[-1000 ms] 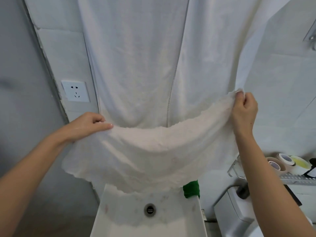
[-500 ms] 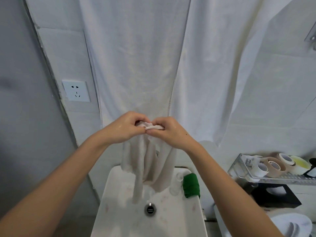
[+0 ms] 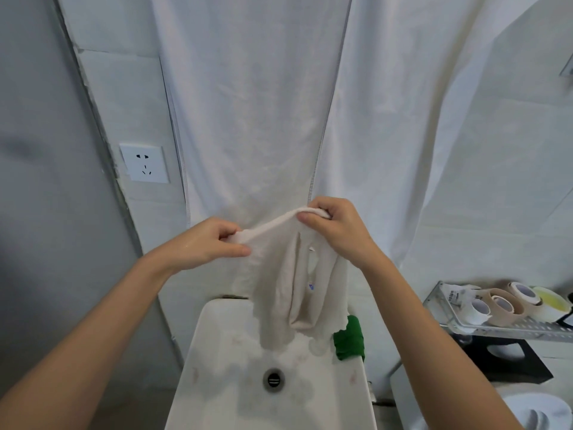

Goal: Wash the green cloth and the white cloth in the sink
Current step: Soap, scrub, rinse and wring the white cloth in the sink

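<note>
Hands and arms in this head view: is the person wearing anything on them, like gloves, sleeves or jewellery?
Nothing shows. The left hand and right hand are bare, without gloves, rings or a watch. Both forearms are uncovered up to the picture's edge, with no sleeve in view. The left hand's back glistens, seemingly wet.

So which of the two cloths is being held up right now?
The white cloth, gripped along its top edge by the left hand and right hand; the green cloth lies on the sink rim.
</note>
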